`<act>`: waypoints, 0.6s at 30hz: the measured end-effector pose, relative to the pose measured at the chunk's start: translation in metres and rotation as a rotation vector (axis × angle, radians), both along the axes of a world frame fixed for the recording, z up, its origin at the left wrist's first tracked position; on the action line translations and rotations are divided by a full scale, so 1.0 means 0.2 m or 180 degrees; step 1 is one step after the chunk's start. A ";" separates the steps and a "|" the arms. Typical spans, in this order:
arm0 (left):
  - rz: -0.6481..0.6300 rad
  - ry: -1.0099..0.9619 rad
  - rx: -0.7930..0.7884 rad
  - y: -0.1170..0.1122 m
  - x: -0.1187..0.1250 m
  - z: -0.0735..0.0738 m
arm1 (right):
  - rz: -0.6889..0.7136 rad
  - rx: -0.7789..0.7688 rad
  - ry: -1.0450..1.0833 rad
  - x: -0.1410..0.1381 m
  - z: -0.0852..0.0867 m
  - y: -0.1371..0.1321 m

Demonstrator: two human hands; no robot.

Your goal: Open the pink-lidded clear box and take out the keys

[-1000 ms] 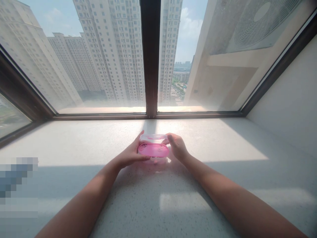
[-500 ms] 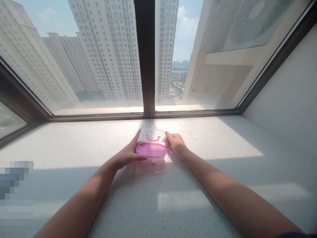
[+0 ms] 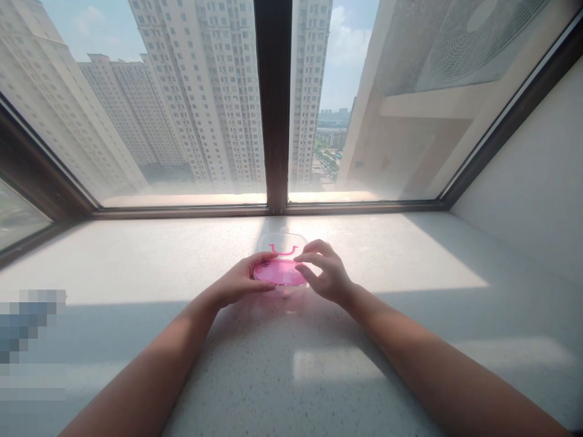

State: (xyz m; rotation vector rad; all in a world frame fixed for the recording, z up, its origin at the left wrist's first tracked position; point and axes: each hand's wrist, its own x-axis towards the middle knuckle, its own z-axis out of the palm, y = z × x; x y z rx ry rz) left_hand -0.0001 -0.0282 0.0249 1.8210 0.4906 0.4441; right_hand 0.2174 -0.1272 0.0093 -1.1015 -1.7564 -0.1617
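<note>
- Pink and see-through plastic: the small oval box [image 3: 281,272] sits on the speckled pale stone surface [image 3: 291,376], near the window frame [image 3: 272,109] and straight in front of me, half in sun, half in shade.
- Its clear lid [image 3: 281,242] stands tipped up behind the pink base, with a pink curved mark like a handle showing through it.
- The base looks glossy, rounded at the ends, flat on top; I cannot tell what lies inside.
- My left hand [image 3: 241,282] cups the box's left side, my grip clamped on it: thumb along the near edge, forefinger laid over the top left rim.
- My right hand [image 3: 325,276] hovers at the right end, fingers curled and spread apart; the forefinger and thumb tips are just at the pink rim, and I cannot tell whether they press on it.
- The surface is matte, finely flecked with dark grains, and runs smooth to the white wall [image 3: 532,176] on my right.
- Beyond the hazy glass stand tall grey tower blocks [image 3: 200,91].
- A blurred, pixelled patch [image 3: 31,340] sits at the left edge.
</note>
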 end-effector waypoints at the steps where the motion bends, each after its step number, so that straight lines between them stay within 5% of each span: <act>1: -0.0015 -0.0013 -0.0009 0.00 0.00 0.00 | 0.0185 -0.0057 -0.0224 -0.02 0.00 -0.01; 5: -0.0026 0.0007 0.0060 -0.01 0.00 0.01 | 0.0495 -0.0236 -0.0536 -0.06 0.00 -0.03; 18: -0.0208 -0.0254 -0.0088 0.00 0.00 -0.01 | 0.0470 -0.0187 0.0257 -0.06 0.01 -0.04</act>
